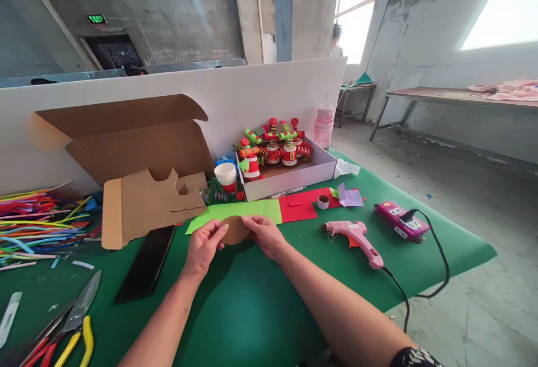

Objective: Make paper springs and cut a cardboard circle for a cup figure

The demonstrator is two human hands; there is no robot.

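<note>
A round brown cardboard disc (235, 231) is held up over the green table between both hands. My left hand (205, 244) pinches its left edge between thumb and fingers. On the opposite edge, my right hand (265, 235) is closed in a similar pinch. Just behind the disc lies a strip of light green paper (256, 209), joined on the right by red paper (299, 211). A pink glue gun (357, 239) rests to the right of my right hand. To the left of my left hand lies a black phone (145, 266).
A torn cardboard box (147, 201) stands back left, beside stacked paper cups (227, 176). A white tray (290, 181) holds several red and green paper figures. Scissors (79, 311) and colourful pipe cleaners (37, 224) lie left. A purple power socket (399, 220) with a cord sits right.
</note>
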